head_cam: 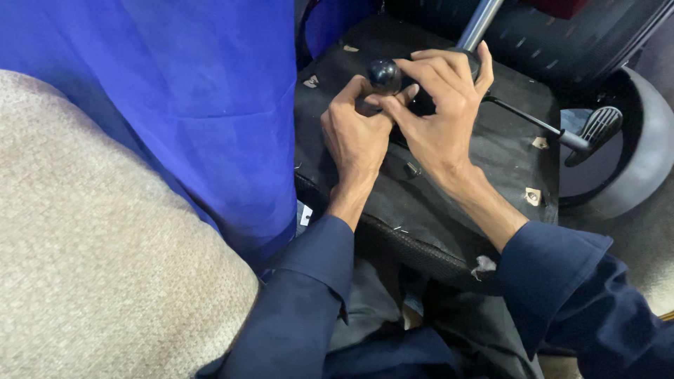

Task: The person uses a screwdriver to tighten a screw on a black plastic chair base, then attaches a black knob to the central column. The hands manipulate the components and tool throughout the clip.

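My left hand (358, 137) and right hand (439, 116) both pinch the black knob (385, 75), fingers curled. Black seat underside (491, 175) beneath; lever (554, 130) right; blue cloth (196, 105) left.

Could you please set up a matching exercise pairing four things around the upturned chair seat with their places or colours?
Things:
1. round glossy black knob
2. shiny metal tube
3. black ribbed lever paddle
4. bright blue cloth

Descriptions:
A. hangs on the left of the seat
B. rises at the top, behind the right hand
C. pinched between the fingertips of both hands
D. on a thin rod's end, at the right

Pairs: 1-C, 2-B, 3-D, 4-A
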